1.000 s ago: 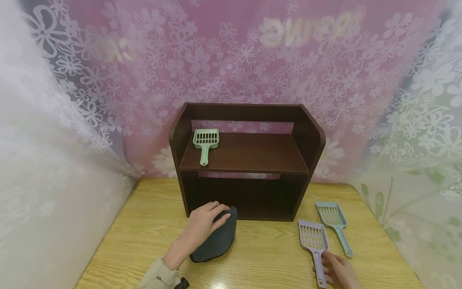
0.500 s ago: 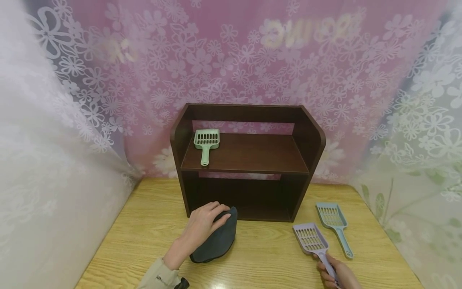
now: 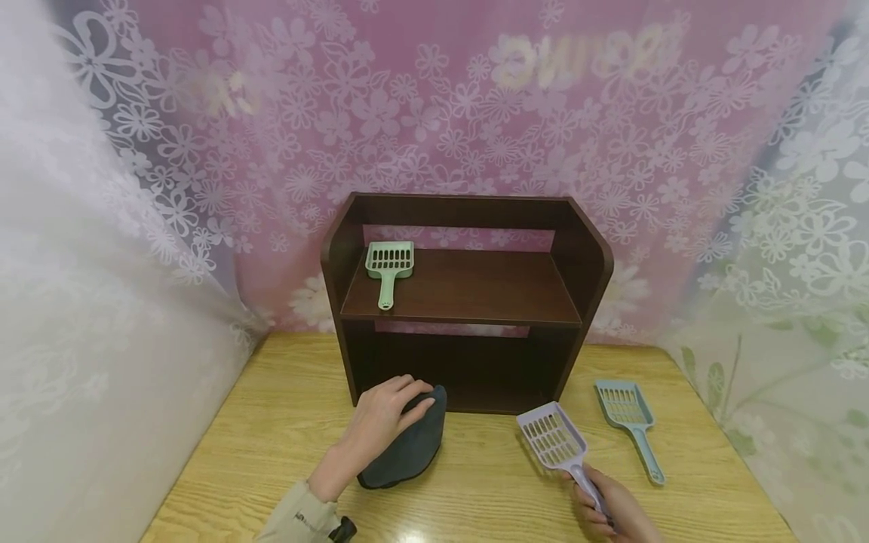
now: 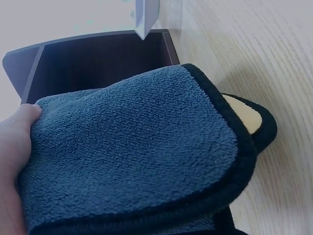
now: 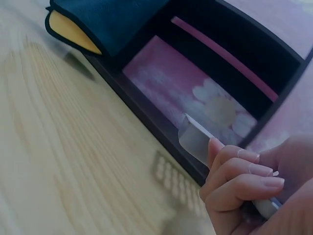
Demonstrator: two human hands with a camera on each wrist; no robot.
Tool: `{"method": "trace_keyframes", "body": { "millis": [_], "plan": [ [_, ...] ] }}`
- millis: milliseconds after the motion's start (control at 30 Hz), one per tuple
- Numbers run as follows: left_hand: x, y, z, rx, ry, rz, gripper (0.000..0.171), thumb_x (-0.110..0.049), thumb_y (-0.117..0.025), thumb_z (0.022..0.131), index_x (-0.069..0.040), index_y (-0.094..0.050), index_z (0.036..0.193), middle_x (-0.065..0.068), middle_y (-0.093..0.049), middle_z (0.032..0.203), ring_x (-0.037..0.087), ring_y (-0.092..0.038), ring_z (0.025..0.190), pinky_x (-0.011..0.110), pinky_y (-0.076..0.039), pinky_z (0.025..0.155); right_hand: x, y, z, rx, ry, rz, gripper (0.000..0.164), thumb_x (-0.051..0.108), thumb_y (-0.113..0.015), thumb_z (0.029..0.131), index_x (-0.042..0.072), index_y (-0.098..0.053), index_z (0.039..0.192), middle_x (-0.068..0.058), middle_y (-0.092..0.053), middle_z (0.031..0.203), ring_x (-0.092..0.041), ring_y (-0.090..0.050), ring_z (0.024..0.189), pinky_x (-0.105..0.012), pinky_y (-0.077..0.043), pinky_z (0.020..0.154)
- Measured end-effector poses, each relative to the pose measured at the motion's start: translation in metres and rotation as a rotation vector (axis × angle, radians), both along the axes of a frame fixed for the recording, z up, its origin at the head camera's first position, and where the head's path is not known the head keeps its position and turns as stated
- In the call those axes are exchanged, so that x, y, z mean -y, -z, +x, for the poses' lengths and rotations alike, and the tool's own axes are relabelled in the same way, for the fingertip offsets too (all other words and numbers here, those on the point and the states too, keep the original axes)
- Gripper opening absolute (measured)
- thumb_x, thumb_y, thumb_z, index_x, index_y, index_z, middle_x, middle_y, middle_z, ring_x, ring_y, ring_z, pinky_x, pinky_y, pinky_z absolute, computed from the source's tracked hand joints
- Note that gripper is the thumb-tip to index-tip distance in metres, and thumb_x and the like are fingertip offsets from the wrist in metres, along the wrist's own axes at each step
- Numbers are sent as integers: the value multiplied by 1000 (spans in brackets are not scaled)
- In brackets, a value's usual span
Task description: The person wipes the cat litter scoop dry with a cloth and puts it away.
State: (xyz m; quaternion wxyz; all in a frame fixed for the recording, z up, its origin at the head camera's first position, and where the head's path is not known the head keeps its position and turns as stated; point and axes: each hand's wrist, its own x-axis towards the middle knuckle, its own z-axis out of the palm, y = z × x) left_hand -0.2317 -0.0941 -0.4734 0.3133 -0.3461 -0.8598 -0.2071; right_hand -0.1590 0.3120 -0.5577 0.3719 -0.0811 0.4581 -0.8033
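My left hand [image 3: 388,415] grips a folded dark blue cloth [image 3: 409,454] in front of the shelf's left half. In the left wrist view the cloth [image 4: 132,142] looks like a thick towel with black edging and a yellow underside at one corner. Fingers of my right hand [image 3: 607,504] are curled round the handle of a purple slotted litter scoop [image 3: 553,436], lifted over the table with its head pointing to the upper left. The right wrist view catches the scoop [image 5: 195,139] nearly edge-on, its slotted shadow on the wood below.
A dark brown two-tier shelf [image 3: 462,320] stands at the back of the wooden table [image 3: 271,422]. On its upper board, at the left, lies a green litter scoop [image 3: 388,265]. A blue litter scoop [image 3: 627,411] lies to the right. Floral curtains [image 3: 421,98] surround the table.
My right hand has picked the purple scoop up off the table and moved it left, turning its head toward the shelf. The left hand and cloth have stayed nearly still.
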Motion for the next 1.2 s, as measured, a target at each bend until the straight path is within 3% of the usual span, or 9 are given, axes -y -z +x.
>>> {"method": "trace_keyframes", "body": {
  "millis": [167,267,600,833,1033,1200],
  "plan": [
    [0,-1,-1,-20,-11,-11,15,-29,-77,92,-21,-75,104,-9,-65,86,4,-55,65,16,-41,53,23,-19,-8,-66,115,266,46,36,-14,113,11,-52,113,10,-42,71,-1,-30,52,-19,-28,47],
    [0,-2,-2,-25,-15,-10,15,-29,-78,91,-21,-75,104,-8,-65,86,5,-56,65,17,-42,53,38,-27,-15,-95,151,340,43,37,-19,113,9,-52,111,9,-41,70,0,-32,51,-16,-32,46],
    [3,-4,-4,-45,-36,-21,15,-29,-78,91,-22,-75,103,-8,-66,87,6,-59,67,20,-46,55,74,-45,-37,-196,113,322,40,34,-21,113,9,-51,104,10,-41,68,4,-32,48,-12,-31,42],
    [6,-9,-16,-117,-99,-73,15,-30,-81,89,-21,-75,100,-7,-66,84,8,-60,66,23,-49,55,94,-56,-47,-220,76,324,38,34,-23,113,10,-51,103,10,-41,68,4,-30,48,-11,-29,42],
    [3,-27,-30,-197,-149,-149,16,-32,-78,91,-20,-75,101,-5,-63,83,10,-61,69,25,-50,59,113,-64,-49,-262,78,372,39,35,-27,113,9,-53,101,9,-39,67,3,-30,46,-12,-27,40],
    [-17,-45,-31,-288,-156,-189,19,-33,-80,90,-19,-74,101,-3,-62,84,12,-61,72,26,-50,63,129,-69,-48,-280,70,387,39,34,-28,113,7,-55,103,9,-39,66,3,-30,45,-12,-27,40]
  ]
}}
